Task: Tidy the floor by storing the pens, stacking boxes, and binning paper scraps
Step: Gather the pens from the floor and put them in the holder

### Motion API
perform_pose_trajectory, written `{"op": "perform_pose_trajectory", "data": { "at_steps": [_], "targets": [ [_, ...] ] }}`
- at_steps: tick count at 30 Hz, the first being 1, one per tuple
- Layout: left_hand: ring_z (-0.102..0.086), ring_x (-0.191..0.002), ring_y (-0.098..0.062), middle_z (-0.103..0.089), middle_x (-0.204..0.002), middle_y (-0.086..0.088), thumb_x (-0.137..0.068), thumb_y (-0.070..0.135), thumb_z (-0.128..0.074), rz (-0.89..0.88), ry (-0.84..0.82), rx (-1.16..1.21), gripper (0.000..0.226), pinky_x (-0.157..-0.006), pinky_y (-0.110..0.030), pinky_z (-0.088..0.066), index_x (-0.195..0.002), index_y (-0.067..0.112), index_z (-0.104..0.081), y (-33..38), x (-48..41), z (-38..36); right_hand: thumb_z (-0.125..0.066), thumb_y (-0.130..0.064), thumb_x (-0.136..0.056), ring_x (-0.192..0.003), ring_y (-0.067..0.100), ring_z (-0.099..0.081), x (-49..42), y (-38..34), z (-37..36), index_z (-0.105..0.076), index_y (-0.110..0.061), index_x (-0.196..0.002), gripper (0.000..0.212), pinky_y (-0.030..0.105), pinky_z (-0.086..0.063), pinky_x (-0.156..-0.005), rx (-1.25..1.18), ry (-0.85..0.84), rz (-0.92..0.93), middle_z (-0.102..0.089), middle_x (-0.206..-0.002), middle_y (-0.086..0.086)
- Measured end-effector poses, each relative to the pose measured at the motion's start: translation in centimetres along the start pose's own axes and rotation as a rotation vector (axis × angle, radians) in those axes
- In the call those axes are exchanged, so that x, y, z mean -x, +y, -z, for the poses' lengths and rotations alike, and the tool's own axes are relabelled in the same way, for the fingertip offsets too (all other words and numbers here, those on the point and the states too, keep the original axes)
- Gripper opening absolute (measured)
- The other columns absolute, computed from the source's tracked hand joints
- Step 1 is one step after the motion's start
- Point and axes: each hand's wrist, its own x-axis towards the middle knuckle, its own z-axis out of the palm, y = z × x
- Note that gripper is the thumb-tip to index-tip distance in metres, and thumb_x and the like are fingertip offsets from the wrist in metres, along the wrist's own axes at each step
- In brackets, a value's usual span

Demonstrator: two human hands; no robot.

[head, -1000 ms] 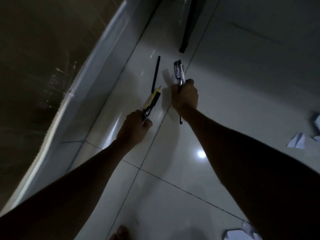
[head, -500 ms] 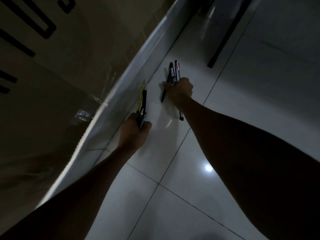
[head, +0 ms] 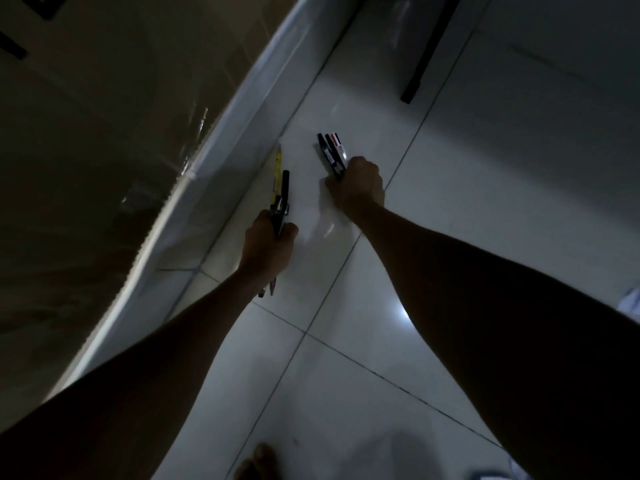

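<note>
My left hand (head: 268, 242) is closed around a bundle of pens (head: 280, 188), one yellow and one black, whose tips point away from me; their tails stick out under my wrist. My right hand (head: 358, 187) grips a second bundle of pens (head: 331, 152), black, white and red, fanned out above my knuckles just over the white tiled floor (head: 485, 202). The two hands are close together, left one nearer the wall. A paper scrap (head: 632, 304) shows at the right edge, partly cut off.
A large cardboard box (head: 86, 150) with clear tape fills the left side, above a pale skirting (head: 242, 109). A dark furniture leg (head: 420, 64) stands on the floor at the top. My bare toe (head: 259, 460) shows at the bottom, with more paper (head: 485, 476) at the bottom right.
The loose black pen that lay on the floor a second ago is gone, and my right hand's bundle has grown. Both hands have shifted a little as my view moved.
</note>
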Motion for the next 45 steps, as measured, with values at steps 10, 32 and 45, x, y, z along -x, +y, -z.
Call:
{"op": "perform_pose_trajectory", "data": {
  "at_steps": [10,32,45],
  "targets": [
    [-0.051,-0.052,-0.018,-0.051,-0.065,-0.008,-0.094,-0.001,-0.044,0.159,-0.239,0.425,0.012,-0.047,-0.029,-0.051,-0.099,0.009,-0.047,3.0,5.7,-2.8,-0.07,-0.03,-0.08,-0.094,0.03,-0.064,6.2,7.8,4.0,-0.057,-0.003,-0.111,0.043,0.032,-0.053,-0.076,-0.168,-0.025,-0.184,-0.064,-0.109,0.013],
    [-0.048,-0.033,-0.012,-0.057,-0.043,0.0,-0.092,0.036,-0.055,0.11,-0.32,0.32,0.034,-0.041,-0.023,-0.045,-0.066,0.015,-0.054,9.8,19.5,-3.2,-0.057,-0.02,-0.095,-0.055,0.013,-0.051,21.5,10.9,14.6,-0.043,-0.025,-0.125,0.033,0.022,-0.047,-0.043,-0.648,-0.239,-0.343,-0.057,-0.077,0.006],
    [-0.033,-0.032,-0.008,-0.041,-0.05,-0.001,-0.09,0.038,-0.061,0.19,-0.394,0.263,0.032,-0.034,-0.017,-0.029,-0.079,0.009,-0.055,17.9,31.6,3.4,-0.071,-0.041,-0.083,-0.035,0.015,-0.048,31.6,6.2,26.8,-0.053,-0.015,-0.073,0.033,0.023,-0.046,-0.042,-0.783,-0.011,-0.507,-0.054,-0.054,0.005]
  ]
}}
